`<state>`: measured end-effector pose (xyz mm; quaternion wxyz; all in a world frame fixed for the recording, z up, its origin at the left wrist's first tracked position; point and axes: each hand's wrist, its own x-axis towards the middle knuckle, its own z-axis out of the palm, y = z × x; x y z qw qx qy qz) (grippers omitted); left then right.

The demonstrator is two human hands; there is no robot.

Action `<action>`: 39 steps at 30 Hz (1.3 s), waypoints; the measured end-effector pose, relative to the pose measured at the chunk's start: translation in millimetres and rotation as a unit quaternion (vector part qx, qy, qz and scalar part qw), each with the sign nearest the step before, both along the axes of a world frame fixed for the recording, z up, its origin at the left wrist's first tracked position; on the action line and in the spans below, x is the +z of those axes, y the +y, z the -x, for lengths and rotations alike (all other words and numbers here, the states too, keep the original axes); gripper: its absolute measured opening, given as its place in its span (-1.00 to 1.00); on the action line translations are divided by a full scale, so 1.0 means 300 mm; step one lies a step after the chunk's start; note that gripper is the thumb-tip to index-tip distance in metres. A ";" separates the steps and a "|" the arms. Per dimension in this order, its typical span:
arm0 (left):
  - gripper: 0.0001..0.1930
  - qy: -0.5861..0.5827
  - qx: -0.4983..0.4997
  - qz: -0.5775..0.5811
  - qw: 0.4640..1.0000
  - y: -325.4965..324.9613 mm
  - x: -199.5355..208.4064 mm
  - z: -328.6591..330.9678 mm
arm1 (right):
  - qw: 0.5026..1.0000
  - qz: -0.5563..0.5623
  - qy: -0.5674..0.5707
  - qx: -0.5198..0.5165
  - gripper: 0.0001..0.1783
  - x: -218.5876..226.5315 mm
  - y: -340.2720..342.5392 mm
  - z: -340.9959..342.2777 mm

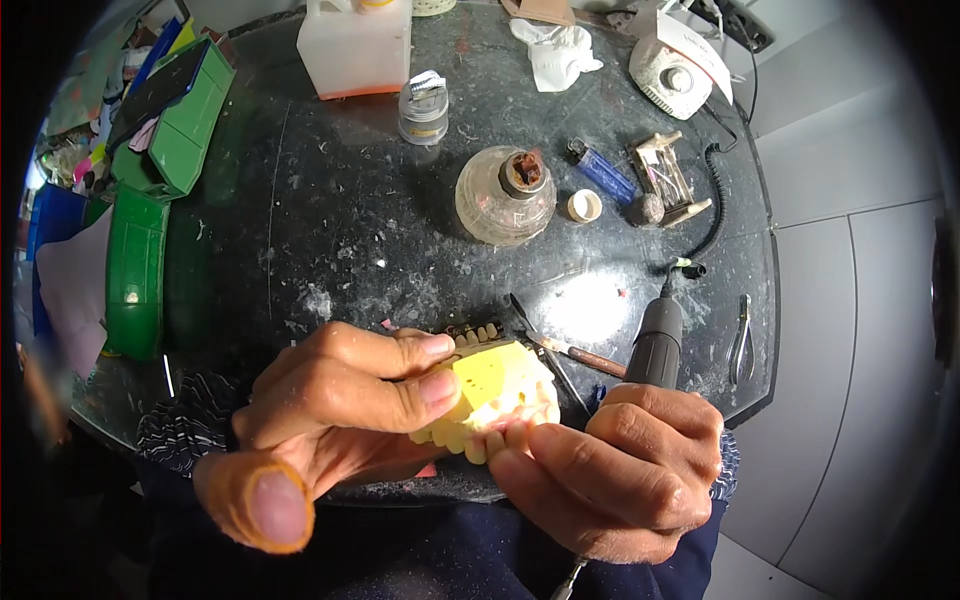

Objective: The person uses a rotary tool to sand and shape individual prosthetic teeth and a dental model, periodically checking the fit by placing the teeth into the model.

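Observation:
My left hand grips a yellow dental cast by its base; two fingertips press on it, while the thumb, stained orange at the tip, sticks out apart. A row of teeth runs along the cast's lower edge. There my right hand pinches a small artificial tooth against the pinkish gum area, between thumb and forefinger. Below that hand pokes out the end of a metal tool; its grip is hidden. Just beyond the cast lies a dark strip of artificial teeth.
A black handpiece with a coiled cord stands beyond my right hand. Slim tools lie by the cast. Farther off are a glass spirit burner, a blue lighter, an articulator and a jug. Green bins flank the left; pliers, the right.

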<state>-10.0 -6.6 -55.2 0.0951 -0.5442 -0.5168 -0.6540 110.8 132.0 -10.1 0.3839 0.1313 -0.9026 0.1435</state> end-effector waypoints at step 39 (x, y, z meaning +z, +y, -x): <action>-0.06 -0.002 -0.095 0.042 0.995 -0.014 -0.015 0.018 | 0.994 0.049 0.025 0.100 -0.76 -0.037 0.056 0.045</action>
